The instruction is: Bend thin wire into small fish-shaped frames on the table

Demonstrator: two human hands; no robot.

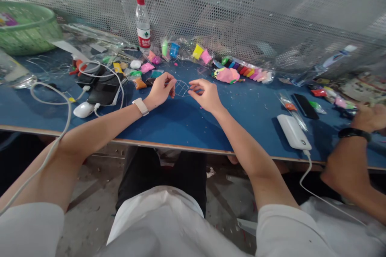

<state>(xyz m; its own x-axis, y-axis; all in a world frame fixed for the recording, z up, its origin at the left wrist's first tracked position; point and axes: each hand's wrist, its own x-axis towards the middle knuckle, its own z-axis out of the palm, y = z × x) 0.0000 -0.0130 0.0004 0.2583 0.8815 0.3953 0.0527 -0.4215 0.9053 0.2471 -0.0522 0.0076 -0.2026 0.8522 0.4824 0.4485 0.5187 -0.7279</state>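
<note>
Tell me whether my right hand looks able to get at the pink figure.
Probably yes: the pink figure lies just beyond your right hand, with nothing visible between them, though its fingers seem busy at the wire net.

- Two bare hands: one left hand, one right hand
- One wire grid
- One green basket
- One red-capped bottle
- One white power bank
- Several coloured packets (overlapping, so no exact count)
</note>
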